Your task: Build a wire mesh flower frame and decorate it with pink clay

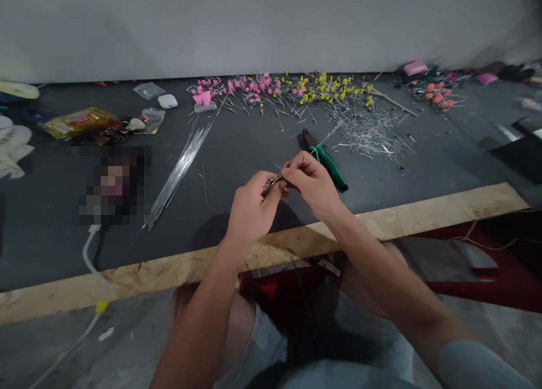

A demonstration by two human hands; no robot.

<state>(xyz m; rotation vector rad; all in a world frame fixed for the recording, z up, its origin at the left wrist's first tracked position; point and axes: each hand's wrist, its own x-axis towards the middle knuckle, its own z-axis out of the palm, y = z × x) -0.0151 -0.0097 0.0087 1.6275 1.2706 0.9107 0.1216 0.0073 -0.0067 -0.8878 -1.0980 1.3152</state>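
My left hand [253, 211] is closed on a small dark metal piece [272, 182], mostly hidden by the fingers, so I cannot tell its kind. Against its fingertips, my right hand [314, 186] pinches a thin metal wire [325, 138] whose end sticks out up and to the right. Just beyond the right hand lie pliers with green handles [333, 167], partly covered by that hand. To the left, a bundle of straight silvery wires [182, 169] rests at a slant on the dark table [249, 146].
Along the wall lie pink-tipped wires [254, 87], yellow-tipped wires [332, 88] and a heap of loose wires [372, 132]. Coral-tipped pieces [439, 95] are at the right. A yellow packet [80, 122] and a cabled, blurred-out item [114, 186] lie left. A wooden strip [156, 273] edges the table.
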